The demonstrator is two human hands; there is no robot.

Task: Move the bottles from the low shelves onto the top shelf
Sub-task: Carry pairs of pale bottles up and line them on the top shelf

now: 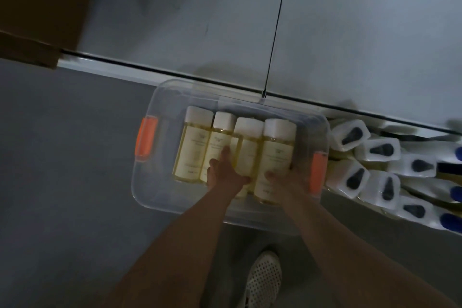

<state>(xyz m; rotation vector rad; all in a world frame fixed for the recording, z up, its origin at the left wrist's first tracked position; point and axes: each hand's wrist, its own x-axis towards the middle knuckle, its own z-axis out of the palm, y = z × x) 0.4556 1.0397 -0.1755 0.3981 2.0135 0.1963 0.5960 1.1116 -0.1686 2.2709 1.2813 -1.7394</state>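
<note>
Looking down from the head camera, I am reaching both hands into a clear bin (150, 190) with orange handles, sitting on the grey floor (62, 157) against the shelf's edge. Four yellow bottles (240, 150) are lying in it, white caps toward twelve o'clock. My left hand (225, 172) is curling round the third bottle; my right hand (287, 177) is gripping the fourth. At three o'clock, white bottles (375, 157) are filling a low shelf.
</note>
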